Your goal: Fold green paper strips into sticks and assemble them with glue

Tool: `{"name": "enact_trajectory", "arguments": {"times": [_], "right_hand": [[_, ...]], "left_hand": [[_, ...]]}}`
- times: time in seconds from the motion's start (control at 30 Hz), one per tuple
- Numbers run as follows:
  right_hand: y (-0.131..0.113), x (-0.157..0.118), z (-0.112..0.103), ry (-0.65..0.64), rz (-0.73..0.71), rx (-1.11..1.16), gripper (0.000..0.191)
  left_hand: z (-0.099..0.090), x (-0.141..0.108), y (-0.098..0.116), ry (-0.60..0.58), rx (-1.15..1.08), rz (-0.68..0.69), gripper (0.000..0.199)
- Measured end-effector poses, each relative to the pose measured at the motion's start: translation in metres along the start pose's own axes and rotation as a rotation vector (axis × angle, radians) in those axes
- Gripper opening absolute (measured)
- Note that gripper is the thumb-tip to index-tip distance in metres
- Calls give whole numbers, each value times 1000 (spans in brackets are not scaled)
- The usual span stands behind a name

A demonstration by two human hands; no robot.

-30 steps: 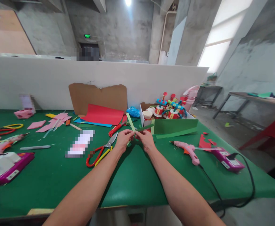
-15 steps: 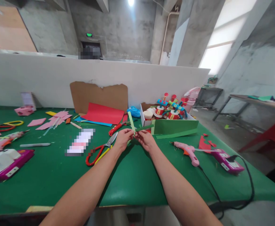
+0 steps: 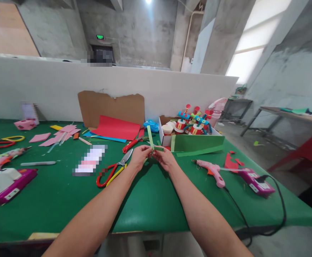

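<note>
My left hand (image 3: pixel 142 156) and my right hand (image 3: pixel 165 159) meet above the middle of the green table. Both are closed in a pinch on green paper strips (image 3: pixel 149 137) that cross between the fingertips. One light green end stands upright over my left fingertips; a darker section lies across at my right fingers. The fold itself is mostly hidden by my fingers. Beside my left hand lie red-handled scissors (image 3: pixel 122 161) with their blades apart. Just beyond it are red-handled pliers (image 3: pixel 130 145).
A white box (image 3: pixel 162 130) holds paper cups and robot figures, with green paper (image 3: pixel 193 142) against its front. A pink glue gun (image 3: pixel 211 170) and a purple power strip (image 3: pixel 257 182) lie right, its black cord trailing. Red paper (image 3: pixel 118 127) and pink paper pieces (image 3: pixel 62 136) lie left.
The darker green strip stretched out past my right fingers before; now it looks shorter and folded in at the fingertips. My hands stay in nearly the same place.
</note>
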State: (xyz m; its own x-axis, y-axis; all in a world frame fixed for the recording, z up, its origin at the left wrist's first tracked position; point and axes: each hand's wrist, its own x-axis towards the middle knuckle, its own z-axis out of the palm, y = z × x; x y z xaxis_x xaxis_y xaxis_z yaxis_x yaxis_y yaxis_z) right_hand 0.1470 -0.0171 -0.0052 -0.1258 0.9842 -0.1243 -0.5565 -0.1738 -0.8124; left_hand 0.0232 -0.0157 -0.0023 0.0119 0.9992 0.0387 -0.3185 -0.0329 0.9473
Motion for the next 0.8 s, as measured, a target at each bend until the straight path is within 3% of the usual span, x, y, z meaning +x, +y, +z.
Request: {"name": "enact_trajectory", "arguments": {"times": [0.27, 0.5, 0.8], "right_hand": [[0, 1, 0, -12, -51, -82, 32], [1, -1, 4, 41, -87, -106, 36], [2, 3, 3, 108, -187, -186, 31]], "left_hand": [[0, -1, 2, 5, 10, -9, 32], [0, -4, -1, 5, -13, 48, 28], [2, -7, 3, -29, -9, -1, 26]]}}
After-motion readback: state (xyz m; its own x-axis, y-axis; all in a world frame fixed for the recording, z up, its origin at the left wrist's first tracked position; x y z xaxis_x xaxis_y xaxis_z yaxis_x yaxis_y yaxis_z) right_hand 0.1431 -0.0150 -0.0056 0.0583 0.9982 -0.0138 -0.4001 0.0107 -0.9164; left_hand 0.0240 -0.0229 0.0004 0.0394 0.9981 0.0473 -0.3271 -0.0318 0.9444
